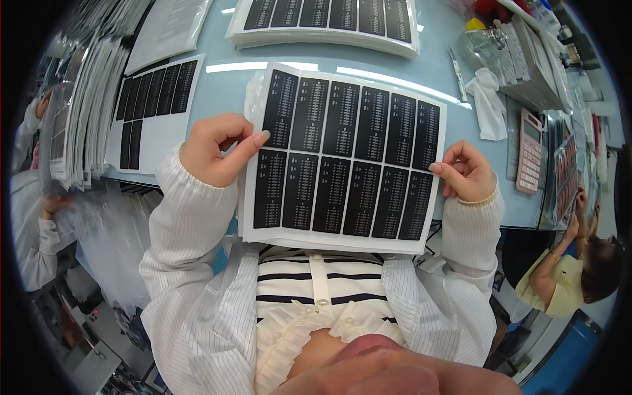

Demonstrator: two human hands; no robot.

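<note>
A white sheet of black rectangular labels [349,159], set out in two rows with pale printing, is held up in front of me at the table's near edge. My left hand [219,150] pinches its left edge, thumb on top and fingers curled behind. On the opposite side, my right hand [469,174] grips the right edge between thumb and bent fingers. More white sheets [253,99] show behind its left edge; how many is hidden. The sheet's upper left corner bends slightly upward.
A stack of similar label sheets [322,35] lies at the far side. To the left are a partly used label sheet [147,145] and upright sleeved papers [83,125]. A pink calculator [528,158], crumpled white tissue [486,102] and slim knife [456,71] lie right. Co-workers flank the table.
</note>
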